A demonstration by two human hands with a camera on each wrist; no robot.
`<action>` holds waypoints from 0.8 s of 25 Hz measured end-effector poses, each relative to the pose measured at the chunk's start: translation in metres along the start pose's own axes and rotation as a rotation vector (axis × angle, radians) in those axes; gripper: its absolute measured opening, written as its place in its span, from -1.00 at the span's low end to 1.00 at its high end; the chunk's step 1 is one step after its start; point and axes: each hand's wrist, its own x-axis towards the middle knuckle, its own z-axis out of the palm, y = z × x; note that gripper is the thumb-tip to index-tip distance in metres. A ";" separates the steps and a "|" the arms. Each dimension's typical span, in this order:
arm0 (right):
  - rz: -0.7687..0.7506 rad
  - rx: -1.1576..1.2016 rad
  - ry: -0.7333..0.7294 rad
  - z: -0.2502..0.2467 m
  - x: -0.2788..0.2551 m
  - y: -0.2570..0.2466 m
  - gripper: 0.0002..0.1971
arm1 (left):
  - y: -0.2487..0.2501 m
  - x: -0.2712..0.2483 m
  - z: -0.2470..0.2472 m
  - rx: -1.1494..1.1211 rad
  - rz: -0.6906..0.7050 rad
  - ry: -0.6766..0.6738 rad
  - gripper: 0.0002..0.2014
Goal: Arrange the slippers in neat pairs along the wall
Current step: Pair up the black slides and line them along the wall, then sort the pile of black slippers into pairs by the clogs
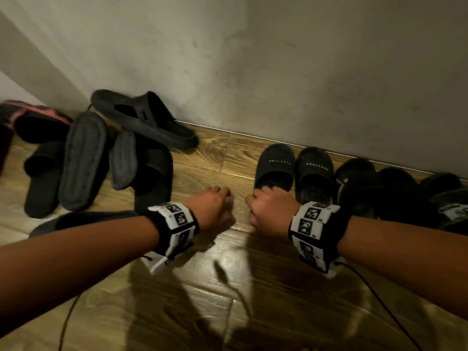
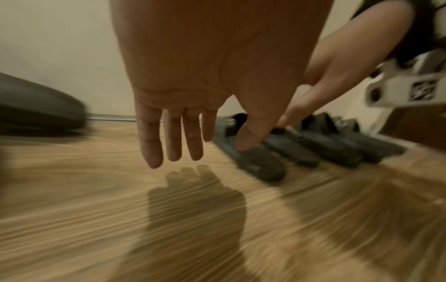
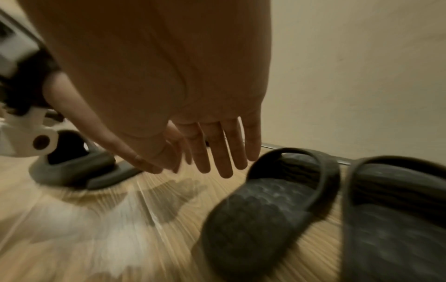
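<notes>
A pair of black slippers point(image 1: 274, 164) point(image 1: 315, 171) stands side by side with toes at the wall. More dark slippers point(image 1: 359, 183) continue the row to the right. A jumbled pile of black slippers point(image 1: 83, 158) lies at the left, some sole up. My left hand point(image 1: 217, 198) hovers over bare floor between the pile and the row, fingers straight point(image 2: 172, 147) and holding nothing. My right hand point(image 1: 258, 198) is by the heel of the row's leftmost slipper point(image 3: 265, 200); its fingers point(image 3: 224, 162) hang straight, apart from it.
The grey wall point(image 1: 304, 72) meets the wooden floor point(image 1: 207, 153) along a thin skirting strip. A pink-trimmed slipper point(image 1: 38, 120) lies at the far left. Cables point(image 1: 379, 300) trail from the wrist units across the floor near me.
</notes>
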 end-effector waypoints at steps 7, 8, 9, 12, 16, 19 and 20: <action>-0.095 -0.100 -0.044 0.018 0.006 -0.037 -0.69 | -0.069 -0.069 0.010 -0.026 -0.259 -0.027 -0.55; -0.122 -0.097 -0.064 0.021 0.007 -0.045 -0.69 | -0.077 -0.080 0.020 -0.036 -0.287 -0.063 -0.58; -0.147 -0.102 -0.089 0.023 0.009 -0.052 -0.67 | -0.084 -0.091 0.028 -0.033 -0.308 -0.106 -0.61; -0.193 -0.128 -0.098 0.019 0.011 -0.061 -0.61 | -0.098 -0.109 0.040 0.022 -0.280 -0.124 -0.65; -0.188 -0.133 -0.094 0.008 0.019 -0.072 -0.60 | -0.104 -0.115 0.032 0.017 -0.160 -0.035 -0.71; -0.155 -0.169 -0.150 0.002 0.025 -0.081 -0.58 | -0.102 -0.113 0.023 0.009 -0.096 0.010 -0.73; -0.144 -0.175 -0.170 0.001 0.027 -0.088 -0.56 | -0.100 -0.113 0.023 0.005 -0.088 0.007 -0.73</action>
